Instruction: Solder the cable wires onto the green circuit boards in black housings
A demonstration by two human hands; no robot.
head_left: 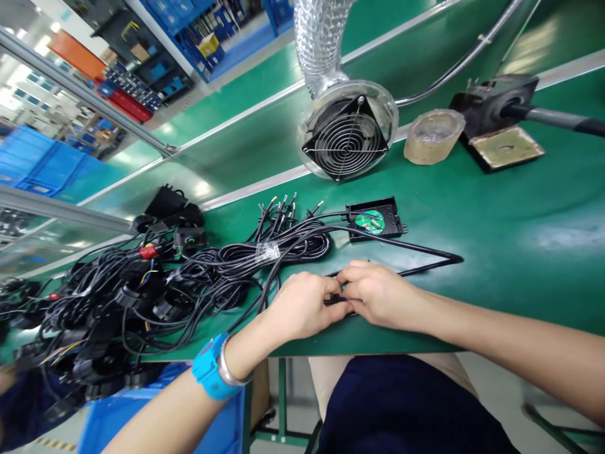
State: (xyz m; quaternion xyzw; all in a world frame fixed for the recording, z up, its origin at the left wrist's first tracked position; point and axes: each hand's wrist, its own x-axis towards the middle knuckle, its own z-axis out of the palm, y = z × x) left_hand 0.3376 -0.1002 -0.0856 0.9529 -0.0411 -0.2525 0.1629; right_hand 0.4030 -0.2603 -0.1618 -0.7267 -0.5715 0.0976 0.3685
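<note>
In the head view, the small black piece [336,299] sits close to the near edge of the green table [520,252], between the left hand [302,306] and the right hand [378,296], which hide most of it. The left hand's fingers pinch its left side with only a narrow gap between thumb and forefinger; the right hand's fingers are curled in against it from the right, tips drawn together. What the piece is exactly cannot be told. It looks light and rigid, probably a little slick if plastic, and best taken by its edges with the fingertips. A black cable [454,257] runs to the right, doubles back sharply and leads in behind the right hand; it seems springy and may tug on whatever it joins. Just beyond the hands lies an open black housing [399,222] with a green circuit board [363,222], likely fragile, so the housing walls offer the safer hold. To the left, a taped cable bundle [302,249] and a tangle of cables and black parts [101,343] crowd that side and could snag. At the far side stand a guarded fan [346,149], a tape roll [425,151] and a soldering stand [496,104].
</note>
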